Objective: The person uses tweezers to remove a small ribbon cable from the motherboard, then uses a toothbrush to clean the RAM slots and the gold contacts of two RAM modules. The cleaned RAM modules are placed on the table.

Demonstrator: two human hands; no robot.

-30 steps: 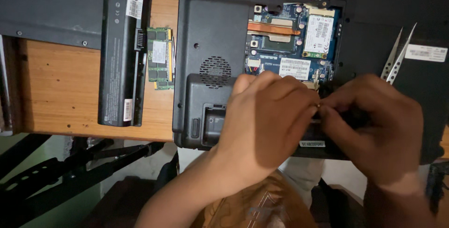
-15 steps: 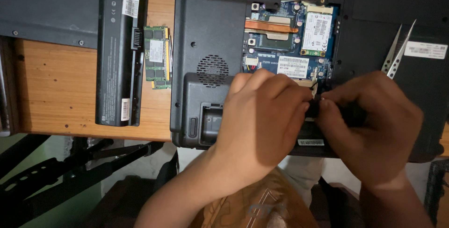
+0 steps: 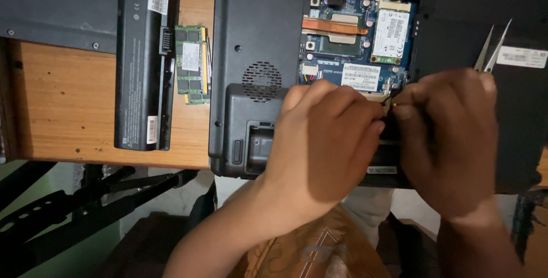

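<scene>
Both hands, the left hand [image 3: 325,141] and right hand [image 3: 451,135], met fingertip to fingertip at centre frame, pinching something too small to identify over the overturned laptop [image 3: 257,44]. Tweezers [image 3: 492,49] rose behind the right hand; battery [image 3: 142,55] and memory modules [image 3: 191,64] lay upper left on the tabletop [image 3: 63,107].

Counted: one laptop [image 3: 257,67], underside up, at centre. One long black battery [image 3: 142,61] at 9 o'clock. Two memory sticks [image 3: 191,64], stacked, beside battery. One pair of tweezers [image 3: 492,49] at 2 o'clock. Two hands: left hand [image 3: 325,141], right hand [image 3: 451,141], at 5 o'clock. One wooden table [image 3: 63,107].
</scene>
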